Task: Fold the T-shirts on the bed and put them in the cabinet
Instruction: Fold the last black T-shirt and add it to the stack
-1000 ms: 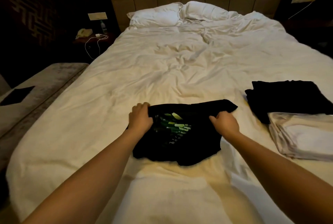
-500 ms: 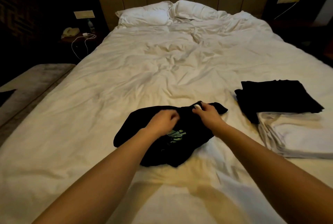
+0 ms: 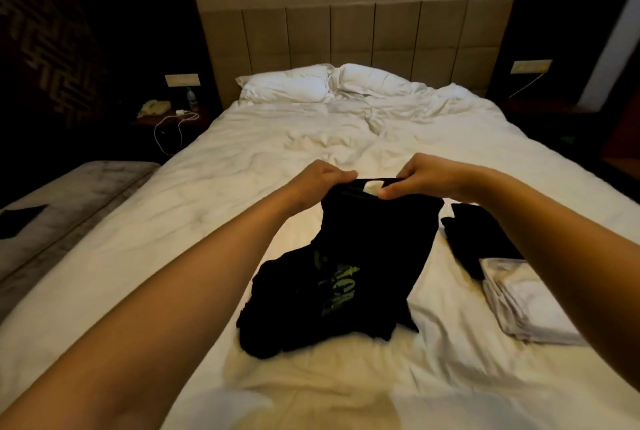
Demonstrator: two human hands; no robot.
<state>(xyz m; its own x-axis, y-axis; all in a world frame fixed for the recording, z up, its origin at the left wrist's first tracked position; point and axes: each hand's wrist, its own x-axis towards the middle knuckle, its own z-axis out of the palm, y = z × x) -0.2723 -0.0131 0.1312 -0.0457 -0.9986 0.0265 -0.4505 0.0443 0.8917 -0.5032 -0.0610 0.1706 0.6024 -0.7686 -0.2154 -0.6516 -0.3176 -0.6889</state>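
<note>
**Two shirts folded, a third just lifted by its collar**

One black T-shirt (image 3: 363,256) with a green print hangs from both hands at its neckline, where a pale label shows between them. Its collar end is raised off the bed (image 3: 242,159) while the lower half lies bunched on the sheet near the foot end. The left hand (image 3: 325,175) pinches the collar edge on one side of the label and the right hand (image 3: 420,175) pinches it on the other, fingers curled onto the cloth.

Just beside the shirt, on the person's right, lies a folded black garment (image 3: 481,239), and nearer the camera a folded white one (image 3: 530,305) that touches or slightly overlaps it (the right forearm hides part of both).

As a judgement: the folding is partly done, with two pieces apparently finished and this third one yet to be spread flat. No cabinet is in view, so the putting-away seems wholly ahead. Further off are two pillows (image 3: 325,83) at the headboard and a bedside stand with a telephone (image 3: 154,107).
</note>
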